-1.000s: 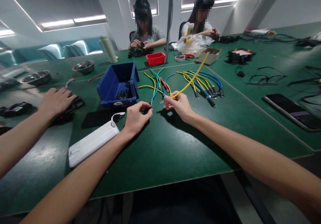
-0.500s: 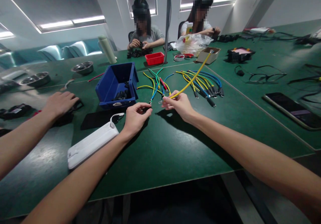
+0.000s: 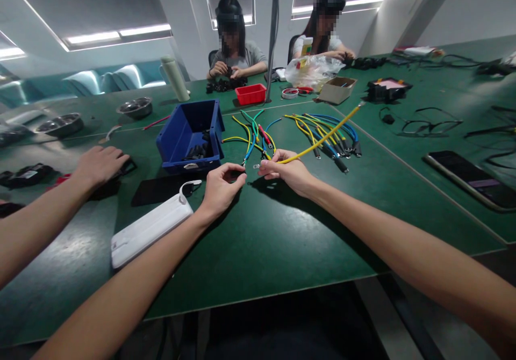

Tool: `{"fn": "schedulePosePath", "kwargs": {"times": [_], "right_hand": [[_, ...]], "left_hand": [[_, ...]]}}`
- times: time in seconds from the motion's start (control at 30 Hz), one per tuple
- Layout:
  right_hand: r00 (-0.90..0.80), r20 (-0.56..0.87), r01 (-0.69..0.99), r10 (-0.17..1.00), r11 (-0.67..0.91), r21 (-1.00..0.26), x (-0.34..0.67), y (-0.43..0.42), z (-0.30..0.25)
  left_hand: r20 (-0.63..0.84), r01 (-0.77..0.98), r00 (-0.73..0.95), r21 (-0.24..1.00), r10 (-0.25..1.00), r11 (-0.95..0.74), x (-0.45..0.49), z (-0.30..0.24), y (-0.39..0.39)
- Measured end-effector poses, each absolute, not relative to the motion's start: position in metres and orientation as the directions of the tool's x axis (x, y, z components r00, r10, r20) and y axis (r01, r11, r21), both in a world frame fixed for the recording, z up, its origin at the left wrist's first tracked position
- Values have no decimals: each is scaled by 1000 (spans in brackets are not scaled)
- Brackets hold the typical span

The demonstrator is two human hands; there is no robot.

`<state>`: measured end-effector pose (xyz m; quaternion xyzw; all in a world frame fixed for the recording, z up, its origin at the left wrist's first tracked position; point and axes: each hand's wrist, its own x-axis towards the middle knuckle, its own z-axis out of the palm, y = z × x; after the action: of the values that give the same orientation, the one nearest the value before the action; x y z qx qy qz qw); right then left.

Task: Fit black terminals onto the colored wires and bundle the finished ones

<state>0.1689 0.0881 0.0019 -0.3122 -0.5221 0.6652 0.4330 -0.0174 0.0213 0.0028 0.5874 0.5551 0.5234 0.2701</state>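
My right hand (image 3: 288, 172) pinches a yellow cable (image 3: 328, 136) near a metal lug, which pokes out past the fingertips toward the left. The cable's far end rises to the upper right. Just left of it, my left hand (image 3: 221, 188) is closed in a pinch low over the table. Something small and dark seems to sit between its fingertips, too hidden to name. Beyond both hands lies a loose bunch of green, blue, yellow and red cables (image 3: 253, 129). To the right, more cables (image 3: 326, 129) with black sleeves on their near ends are spread out.
A blue bin (image 3: 169, 153) with black pieces stands behind my left hand. A white power bank (image 3: 151, 234) lies beside my left forearm. Another person's hand (image 3: 100, 164) rests at the left. A phone (image 3: 467, 177) is at the right; a red tray (image 3: 250, 94) stands farther back.
The yellow cable has swung down to the right, its far end now lower and farther right. Both hands stay almost in place, a small gap between them.
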Motion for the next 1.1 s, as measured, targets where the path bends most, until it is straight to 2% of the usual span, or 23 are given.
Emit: {"fn": "schedulePosePath", "kwargs": {"times": [0.23, 0.53, 1.1], "right_hand": [[-475, -8, -258, 880, -148, -955, 169, 87, 3], [-512, 14, -319, 859, -175, -931, 168, 86, 5], [-590, 10, -313, 807, -218, -925, 170, 87, 2]], "left_hand": [[305, 365, -150, 901, 940, -234, -18, 1, 22], [292, 356, -150, 907, 944, -224, -17, 2, 21], [361, 435, -77, 851, 929, -294, -18, -2, 19]]}}
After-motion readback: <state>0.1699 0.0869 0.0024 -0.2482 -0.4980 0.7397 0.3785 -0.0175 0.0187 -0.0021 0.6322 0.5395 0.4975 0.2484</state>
